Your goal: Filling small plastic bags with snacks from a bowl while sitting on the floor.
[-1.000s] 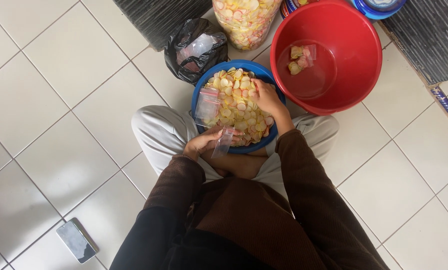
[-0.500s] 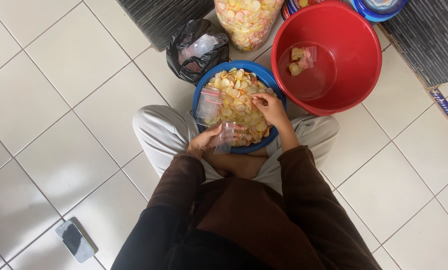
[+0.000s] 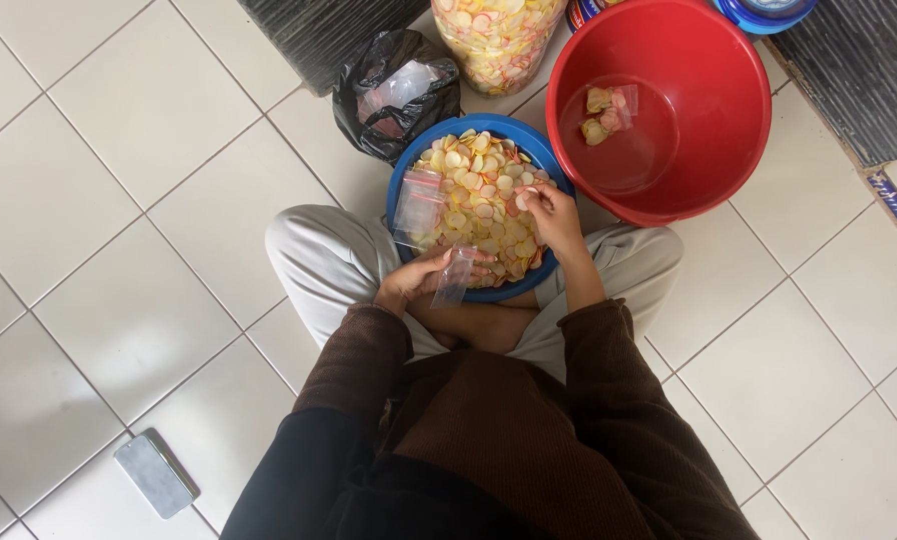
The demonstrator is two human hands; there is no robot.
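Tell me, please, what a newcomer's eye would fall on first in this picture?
Probably the blue bowl heaped with yellow-pink chips, resting in the seated person's lap at centre. Next, the red tub beside it at upper right, with a few filled bags inside. Then the hands: the right hand pinches chips over the bowl, the left hand holds a small clear bag.

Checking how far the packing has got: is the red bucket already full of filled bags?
No, the red bucket holds only a couple of small filled bags on its otherwise bare bottom.
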